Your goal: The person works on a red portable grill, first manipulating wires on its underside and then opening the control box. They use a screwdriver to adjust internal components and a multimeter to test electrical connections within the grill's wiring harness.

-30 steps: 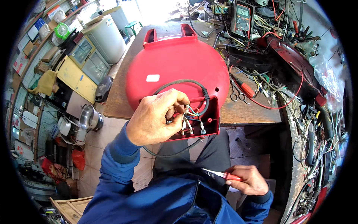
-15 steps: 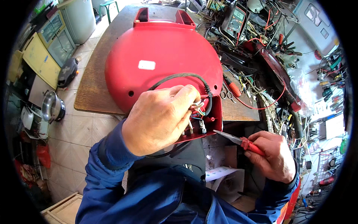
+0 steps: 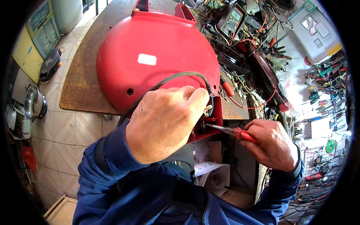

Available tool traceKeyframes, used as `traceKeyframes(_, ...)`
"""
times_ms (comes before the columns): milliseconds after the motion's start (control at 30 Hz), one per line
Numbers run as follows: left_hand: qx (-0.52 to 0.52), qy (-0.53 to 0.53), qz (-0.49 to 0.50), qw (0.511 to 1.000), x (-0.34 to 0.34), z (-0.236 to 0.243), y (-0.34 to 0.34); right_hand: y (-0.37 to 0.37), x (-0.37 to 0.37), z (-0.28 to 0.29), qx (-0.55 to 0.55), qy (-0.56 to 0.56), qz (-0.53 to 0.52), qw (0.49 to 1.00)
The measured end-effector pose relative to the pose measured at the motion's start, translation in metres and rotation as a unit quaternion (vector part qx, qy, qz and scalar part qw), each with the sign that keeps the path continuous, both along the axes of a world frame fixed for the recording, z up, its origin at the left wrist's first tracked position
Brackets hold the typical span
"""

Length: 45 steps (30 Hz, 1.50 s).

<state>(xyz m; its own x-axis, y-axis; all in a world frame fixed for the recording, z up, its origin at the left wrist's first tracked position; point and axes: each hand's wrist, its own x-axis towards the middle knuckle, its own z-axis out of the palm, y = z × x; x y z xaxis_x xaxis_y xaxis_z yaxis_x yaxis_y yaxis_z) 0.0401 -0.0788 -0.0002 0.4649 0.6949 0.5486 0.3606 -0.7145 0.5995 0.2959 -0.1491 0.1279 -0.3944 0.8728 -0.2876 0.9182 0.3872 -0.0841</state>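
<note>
A large round red plastic housing (image 3: 161, 45) lies at the table's front edge, its small open compartment (image 3: 218, 108) toward me. My left hand (image 3: 165, 122) reaches over that compartment, fingers pinched on thin wires (image 3: 207, 108); its fingertips are mostly hidden. A thick black cable (image 3: 176, 74) arches behind this hand and enters the housing beside a ribbed sleeve. Closed around red-handled needle-nose pliers (image 3: 243, 135), my right hand (image 3: 272, 144) is at the right. The pliers' tip points left into the compartment near a dark terminal part (image 3: 201, 127); whether they touch, I cannot tell.
The wooden table (image 3: 80, 86) extends left and behind the housing. At the right lie a red-handled screwdriver (image 3: 226, 87), scissors (image 3: 225, 96), a multimeter (image 3: 232, 20) and tangled leads. A metal pan (image 3: 33, 101) stands on the left, above the tiled floor (image 3: 88, 131).
The pliers have moved left and slightly up, and their tip is now over the compartment. My left hand has shifted slightly right, covering more of the wires. The whole view has shifted a little.
</note>
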Motion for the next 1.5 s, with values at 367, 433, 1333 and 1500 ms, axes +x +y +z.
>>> traceKeyframes(367,0.010,-0.003,0.008,1.000,0.001,-0.001,-0.001,0.009,0.002,0.004,-0.031,-0.005,0.018,0.999)
traceKeyframes(433,0.010,-0.001,0.009,1.000,0.002,0.000,0.000,0.010,0.003,0.002,-0.030,0.001,0.014,0.999)
traceKeyframes(1333,0.026,0.017,0.005,1.000,0.001,0.000,0.001,0.038,0.060,0.007,-0.066,0.199,-0.071,0.975)
traceKeyframes(1500,0.088,0.015,-0.012,0.996,0.005,0.009,0.001,0.062,0.094,-0.075,0.091,0.347,-0.226,0.906)
